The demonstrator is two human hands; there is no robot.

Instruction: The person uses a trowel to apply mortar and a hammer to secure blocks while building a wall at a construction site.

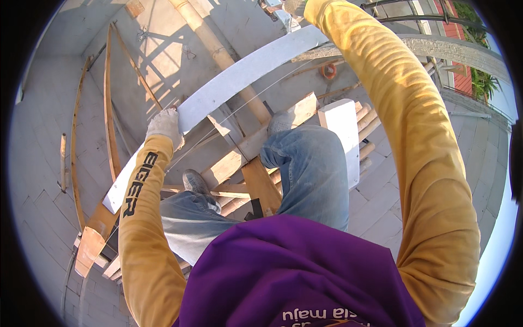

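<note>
A long white board (248, 65) runs slantwise in front of me, from the lower left up to the top. My left hand (165, 128), in a pale work glove, is closed round its edge at the left. My right arm, in a yellow sleeve, reaches up to the board's far end. Only part of my gloved right hand (295, 6) shows at the top edge, and its fingers are hidden. Just beside it is a metal object (279, 15) whose kind I cannot make out. A thin string (239, 109) is stretched beneath the board.
My shoes rest near wooden beams (224, 168) among bamboo poles. A shorter white-faced timber (340, 139) stands by my right knee. Wooden strips (110, 103) lean against the grey block wall (41, 136) at left. A thick bamboo pole (204, 35) rises ahead; a concrete ledge (452, 50) lies right.
</note>
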